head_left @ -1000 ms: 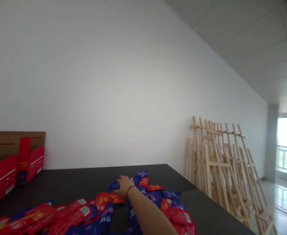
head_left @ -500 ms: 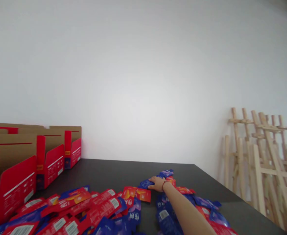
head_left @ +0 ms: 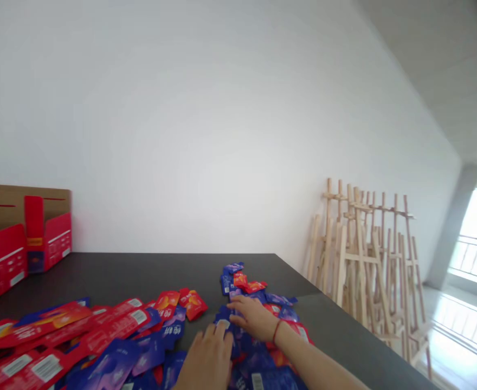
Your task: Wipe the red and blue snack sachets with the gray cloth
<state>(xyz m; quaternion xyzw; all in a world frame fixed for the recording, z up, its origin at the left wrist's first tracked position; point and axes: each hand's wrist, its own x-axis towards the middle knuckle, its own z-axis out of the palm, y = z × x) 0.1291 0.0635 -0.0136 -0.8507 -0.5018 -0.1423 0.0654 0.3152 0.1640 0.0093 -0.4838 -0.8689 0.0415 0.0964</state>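
Red and blue flat packets (head_left: 112,330) lie scattered over a dark table (head_left: 141,271). My right hand (head_left: 255,317), a red string round its wrist, lies with fingers stretched out on a heap of blue packets (head_left: 242,292) near the table's right side. Just beside it, low in the view, my left hand (head_left: 208,355) rests with its fingers forward on the blue packets, its fingertips at a packet with a white label (head_left: 223,324). Neither hand is seen lifting a packet.
Red cardboard display boxes (head_left: 23,244) with brown insides stand at the table's far left against the white wall. Several wooden easels (head_left: 360,260) lean on the wall to the right of the table. A bright window with a railing (head_left: 474,244) is at far right.
My right hand has pulled back from the far blue packets toward me. My left hand has come into view beside it. The view has swung right, so fewer red boxes show.
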